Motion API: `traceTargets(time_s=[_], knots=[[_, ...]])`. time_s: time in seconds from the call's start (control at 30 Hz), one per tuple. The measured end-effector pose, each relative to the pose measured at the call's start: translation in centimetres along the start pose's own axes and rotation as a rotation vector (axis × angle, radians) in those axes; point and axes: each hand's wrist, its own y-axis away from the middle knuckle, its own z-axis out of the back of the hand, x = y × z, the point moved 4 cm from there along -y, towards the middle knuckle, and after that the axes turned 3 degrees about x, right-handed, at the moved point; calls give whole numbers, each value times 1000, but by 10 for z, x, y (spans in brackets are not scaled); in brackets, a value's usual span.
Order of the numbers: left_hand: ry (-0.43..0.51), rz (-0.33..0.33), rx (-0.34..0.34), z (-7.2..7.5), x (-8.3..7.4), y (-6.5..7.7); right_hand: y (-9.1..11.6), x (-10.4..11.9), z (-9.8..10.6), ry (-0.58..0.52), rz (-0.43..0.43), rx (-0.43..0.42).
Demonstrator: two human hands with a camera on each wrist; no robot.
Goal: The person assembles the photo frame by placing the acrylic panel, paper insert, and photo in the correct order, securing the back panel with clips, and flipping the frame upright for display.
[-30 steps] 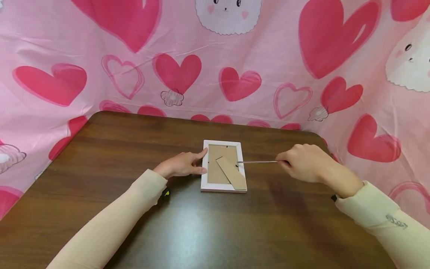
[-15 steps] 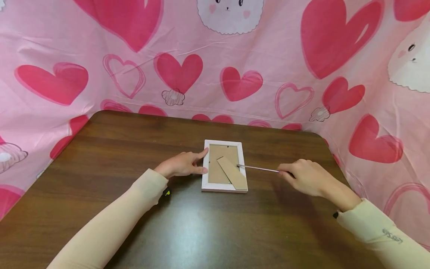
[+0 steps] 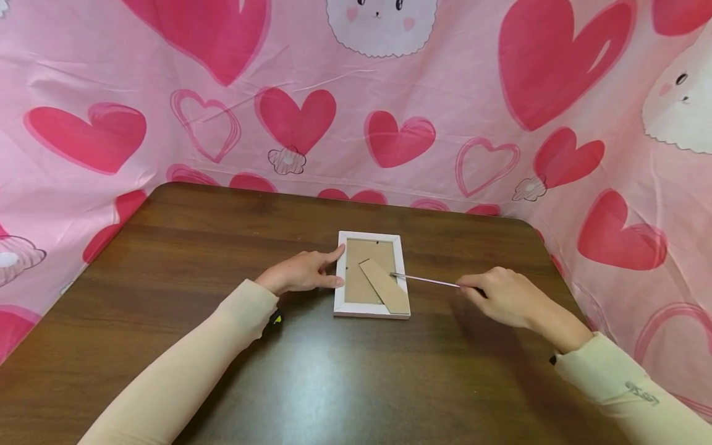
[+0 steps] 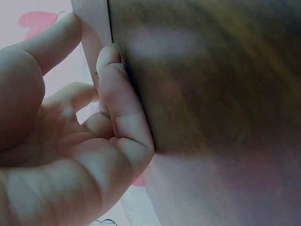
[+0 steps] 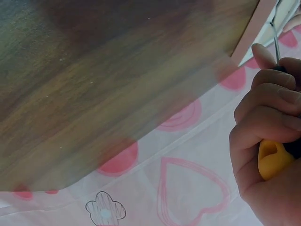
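Observation:
A white picture frame (image 3: 340, 296) lies face down, its brown backing board (image 3: 361, 248) and slanted easel leg (image 3: 384, 285) facing up. My left hand (image 3: 300, 271) rests against the frame's left edge, thumb and index finger spread apart along it. From the right, my right hand (image 3: 503, 295) grips a screwdriver (image 3: 428, 280). Its thin metal shaft reaches over the frame's right border, with the tip at the inner edge beside the easel leg. In the right wrist view, my curled fingers wrap its handle, whose yellow end (image 5: 273, 160) shows; the rest is mostly hidden.
The dark wooden table (image 3: 239, 383) has rounded far corners. A pink cloth (image 3: 345, 93) printed with hearts hangs behind it and along both sides. Small dark tabs (image 3: 377, 242) show at the edge of the frame's backing.
My right hand has come down and slightly nearer, so the screwdriver shaft now slopes down toward the hand. The tip stays at the frame's right inner edge. My left hand has kept its place.

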Motion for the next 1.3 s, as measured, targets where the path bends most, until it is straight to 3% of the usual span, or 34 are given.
traceTargets(time_s=[0.3, 0.67, 0.8, 0.97, 1.13, 1.3], knots=[[16, 20, 13, 0, 1, -1, 0, 1, -9, -101, 2, 12], [5, 23, 7, 1, 1, -2, 0, 3, -17, -135, -28, 23], [8, 34, 11, -1, 0, -1, 3, 1, -21, -207, -36, 34], [4, 22, 11, -2, 0, -1, 10, -6, -20, -269, -32, -16], [2, 23, 10, -1, 0, -1, 12, -15, -7, -239, -63, -119], [7, 40, 13, -1, -1, 0, 12, -27, -4, -132, -125, -144]])
